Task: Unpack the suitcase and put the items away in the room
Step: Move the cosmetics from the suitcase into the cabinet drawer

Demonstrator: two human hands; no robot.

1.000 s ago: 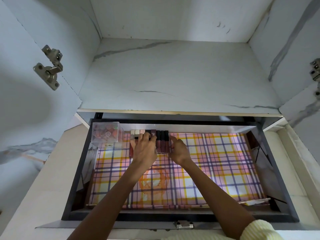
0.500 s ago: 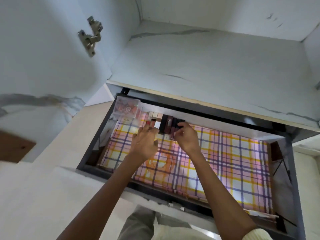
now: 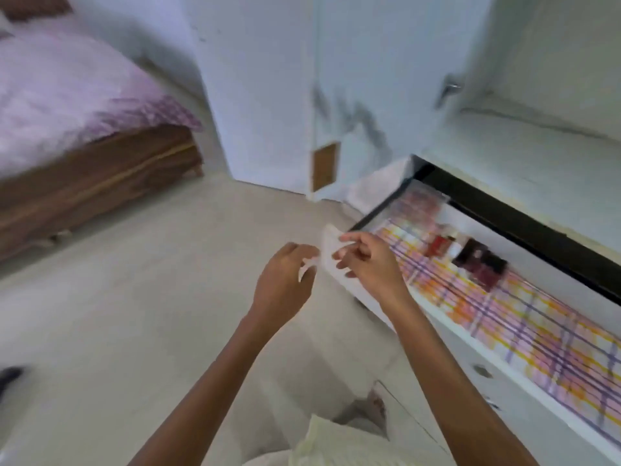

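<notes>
Off the drawer's (image 3: 437,331) front corner, both hands are out now: left hand (image 3: 285,280) & right hand (image 3: 369,260), fingers loosely curled, apparently empty. Lip tubes (image 3: 477,260) stay lined up at drawer's back; batch looks stowed.

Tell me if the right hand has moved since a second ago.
Yes. The right hand has pulled back from the tubes at the back of the drawer to its front left corner.
</notes>
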